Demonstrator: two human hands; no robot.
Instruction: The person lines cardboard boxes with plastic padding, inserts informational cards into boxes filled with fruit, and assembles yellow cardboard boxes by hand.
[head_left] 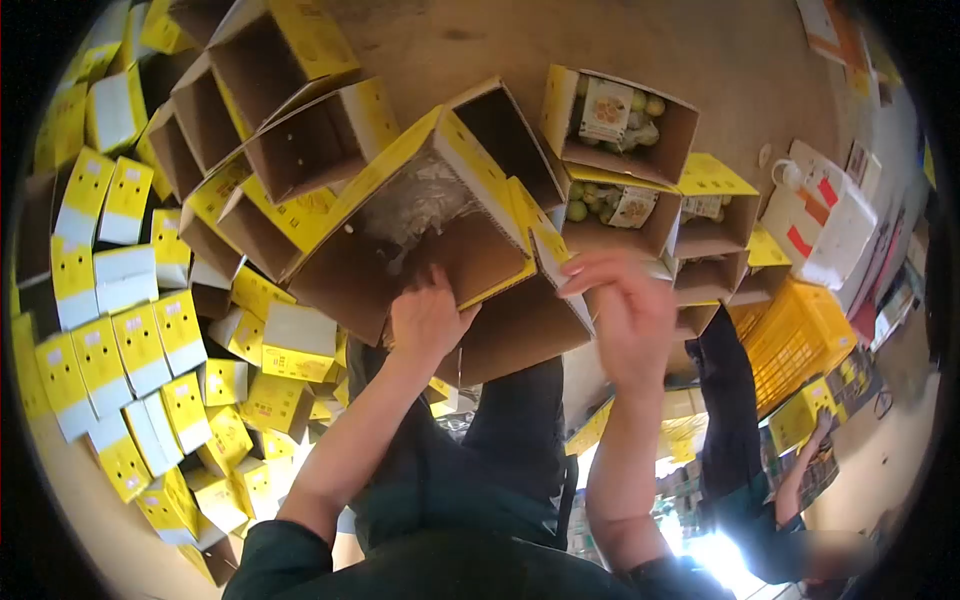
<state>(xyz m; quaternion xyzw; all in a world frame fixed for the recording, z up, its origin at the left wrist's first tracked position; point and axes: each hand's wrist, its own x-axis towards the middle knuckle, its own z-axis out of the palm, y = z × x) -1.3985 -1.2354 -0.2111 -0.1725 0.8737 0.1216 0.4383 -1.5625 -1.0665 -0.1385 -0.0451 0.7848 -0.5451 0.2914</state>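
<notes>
In front of me a cardboard box, yellow and white outside and brown inside, stands open. Crumpled clear plastic film lies inside it. My left hand reaches over the box's near side, its fingers stretched toward the inside and holding nothing that I can see. Just right of the box, by an upright yellow flap, is my right hand. Its fingers are bent loosely and apart, with nothing visible in them; whether they touch the flap I cannot tell.
Open boxes with round green fruit and printed cards stand at the right. More open boxes crowd the left, beside stacked yellow-and-white boxes. A yellow crate and a white foam box are farther right, near another person's arm.
</notes>
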